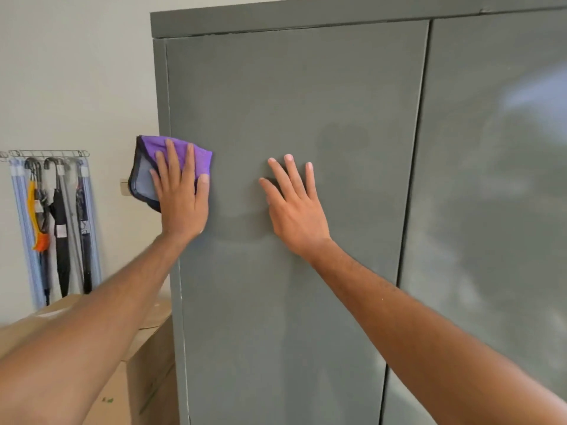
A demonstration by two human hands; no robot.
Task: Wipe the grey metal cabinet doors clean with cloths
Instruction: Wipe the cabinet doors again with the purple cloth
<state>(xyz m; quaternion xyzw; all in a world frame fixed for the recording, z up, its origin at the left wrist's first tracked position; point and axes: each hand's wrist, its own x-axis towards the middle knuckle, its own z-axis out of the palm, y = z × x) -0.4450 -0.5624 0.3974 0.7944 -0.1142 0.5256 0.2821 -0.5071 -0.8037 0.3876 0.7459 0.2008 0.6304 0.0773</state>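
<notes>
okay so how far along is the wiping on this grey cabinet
Done: cannot tell; no wiped patch stands out. In hand: the left hand presses a purple cloth flat at the left door's left edge, while the right hand rests bare on it. Left: probably most of it, and the right door, which looks smeary.

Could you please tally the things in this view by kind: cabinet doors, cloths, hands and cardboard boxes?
Cabinet doors: 2 (left door, right door)
Cloths: 1 (purple cloth, pressed under the left hand)
Hands: 2 (left hand, right hand)
Cardboard boxes: 1 (cardboard box)
Total: 6
</notes>
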